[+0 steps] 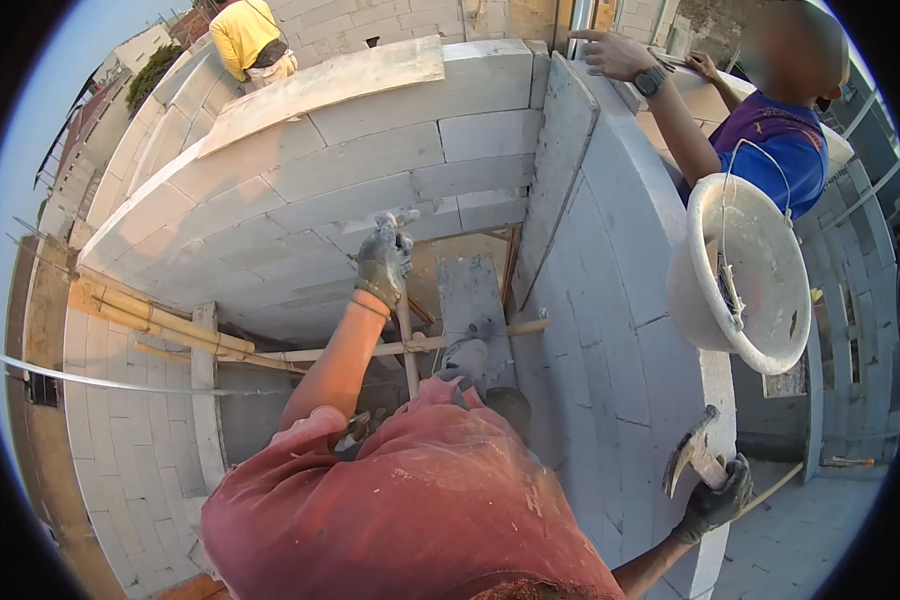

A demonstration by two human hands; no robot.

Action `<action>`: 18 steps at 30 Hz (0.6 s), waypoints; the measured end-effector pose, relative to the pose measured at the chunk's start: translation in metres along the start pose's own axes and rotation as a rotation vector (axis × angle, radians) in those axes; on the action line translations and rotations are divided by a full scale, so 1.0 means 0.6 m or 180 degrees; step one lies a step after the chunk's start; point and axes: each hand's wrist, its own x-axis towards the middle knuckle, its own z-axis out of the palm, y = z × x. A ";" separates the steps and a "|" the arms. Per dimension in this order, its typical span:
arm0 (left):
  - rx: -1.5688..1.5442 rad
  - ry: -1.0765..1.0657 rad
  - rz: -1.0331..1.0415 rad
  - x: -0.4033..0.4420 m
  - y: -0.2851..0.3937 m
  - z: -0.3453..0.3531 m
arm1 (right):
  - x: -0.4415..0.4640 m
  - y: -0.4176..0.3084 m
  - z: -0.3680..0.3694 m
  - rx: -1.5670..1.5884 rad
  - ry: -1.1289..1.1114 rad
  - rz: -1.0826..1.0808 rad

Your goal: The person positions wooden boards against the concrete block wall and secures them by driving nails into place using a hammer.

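My left hand (384,262), in a dark, mortar-smeared glove, reaches forward in front of the block wall (370,165). Its fingers close around the upper end of an upright wooden pole (407,335); the fingertips show only in part. At the lower right, my right hand (718,503), also gloved, grips a hammer (698,460) with a curved claw. It rests at the top edge of the right-hand wall (715,405), the hammer's head pointing up and away. A whitish bucket (682,265) with a wire handle sits tilted farther along that wall.
A co-worker in a blue and purple shirt (795,150) stands beyond the right wall, one arm over it. Another person in yellow (245,40) bends at the far left. Bamboo poles (160,318) cross below me. A long board (330,90) lies on the front wall.
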 end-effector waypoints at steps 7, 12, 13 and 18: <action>-0.0327 0.0839 -0.0008 0.350 0.155 -0.075 | 0.003 0.000 0.015 -0.0003 -0.0105 -0.0038; -0.0791 0.0324 -0.0337 0.549 0.212 -0.051 | 0.015 -0.039 0.003 -0.0173 -0.0396 0.0464; -0.0885 0.0255 -0.0270 0.574 0.219 -0.037 | 0.014 -0.045 0.008 -0.0096 -0.0414 0.0810; -0.1126 -0.0035 -0.0303 0.642 0.217 -0.027 | 0.006 -0.039 0.032 0.0183 -0.0139 0.1757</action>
